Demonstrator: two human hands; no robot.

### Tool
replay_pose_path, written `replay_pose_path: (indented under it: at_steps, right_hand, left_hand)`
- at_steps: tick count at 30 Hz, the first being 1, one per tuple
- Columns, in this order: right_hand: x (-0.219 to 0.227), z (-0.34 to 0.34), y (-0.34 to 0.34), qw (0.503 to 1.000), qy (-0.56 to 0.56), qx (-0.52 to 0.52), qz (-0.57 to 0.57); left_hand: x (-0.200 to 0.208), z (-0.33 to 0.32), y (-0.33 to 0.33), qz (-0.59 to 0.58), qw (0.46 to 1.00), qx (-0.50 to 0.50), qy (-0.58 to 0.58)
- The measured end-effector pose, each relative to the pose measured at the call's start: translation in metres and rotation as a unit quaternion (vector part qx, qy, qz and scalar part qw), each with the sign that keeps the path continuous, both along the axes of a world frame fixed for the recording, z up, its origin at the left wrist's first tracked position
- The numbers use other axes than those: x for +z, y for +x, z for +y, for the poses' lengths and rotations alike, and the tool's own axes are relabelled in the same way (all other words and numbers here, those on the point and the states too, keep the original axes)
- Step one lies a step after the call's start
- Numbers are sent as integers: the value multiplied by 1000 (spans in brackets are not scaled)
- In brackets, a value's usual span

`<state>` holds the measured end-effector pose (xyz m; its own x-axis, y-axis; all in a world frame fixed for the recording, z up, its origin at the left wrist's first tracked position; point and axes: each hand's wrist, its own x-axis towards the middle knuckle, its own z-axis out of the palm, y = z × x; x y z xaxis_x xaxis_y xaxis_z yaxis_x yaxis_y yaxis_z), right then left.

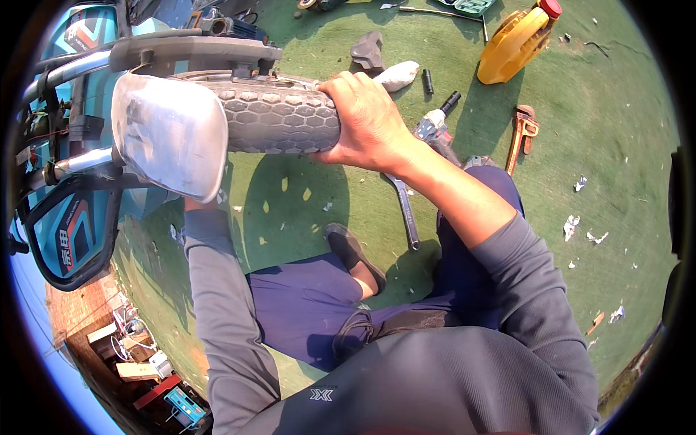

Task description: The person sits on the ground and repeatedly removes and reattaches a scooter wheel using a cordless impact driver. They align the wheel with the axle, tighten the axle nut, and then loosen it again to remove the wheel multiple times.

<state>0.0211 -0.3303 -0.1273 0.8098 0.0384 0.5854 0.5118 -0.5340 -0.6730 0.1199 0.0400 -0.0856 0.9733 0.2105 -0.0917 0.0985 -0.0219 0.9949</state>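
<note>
A black tyre (279, 116) with a hexagon tread sits at the front of a teal vehicle, under a dark mudguard (196, 49). Wrapped round the tyre's right end is my right hand (366, 119), thumb below and fingers over the top. My left arm reaches up to the wheel's near side. Only the wrist of my left hand (201, 204) shows; a silver-faced mirror (170, 134) covers its fingers, so what they touch is hidden. An impact wrench (433, 129) with a black socket and a long wrench (404, 214) lie by my right forearm.
On the green ground are an orange pipe wrench (521, 138), a yellow jug (515, 45) with a red cap, a loose black socket (428, 81) and a dark grey plastic part (367, 51). Another mirror (76, 232) juts out at left. Paper scraps lie at right.
</note>
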Motion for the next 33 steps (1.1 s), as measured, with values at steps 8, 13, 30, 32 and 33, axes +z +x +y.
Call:
replay_pose_path:
  at_steps: [8, 13, 30, 32, 33]
  right_hand:
    - [0, -7, 1, 1000, 14, 1, 1]
    - [-5, 8, -1, 999, 33, -11, -28]
    - [-9, -18, 13, 995, 39, -77, -44]
    - [-10, -21, 16, 992, 45, -106, -50]
    - [-11, -23, 17, 990, 49, -120, -54]
  left_hand:
    - [-4, -4, 4, 1, 1000, -3, -7]
    - [3, 3, -2, 3, 1000, 5, 3]
    - [4, -8, -24, 8, 999, 30, -16]
    - [10, -28, -21, 19, 997, 40, 64]
    - [6, -20, -17, 14, 996, 42, 79]
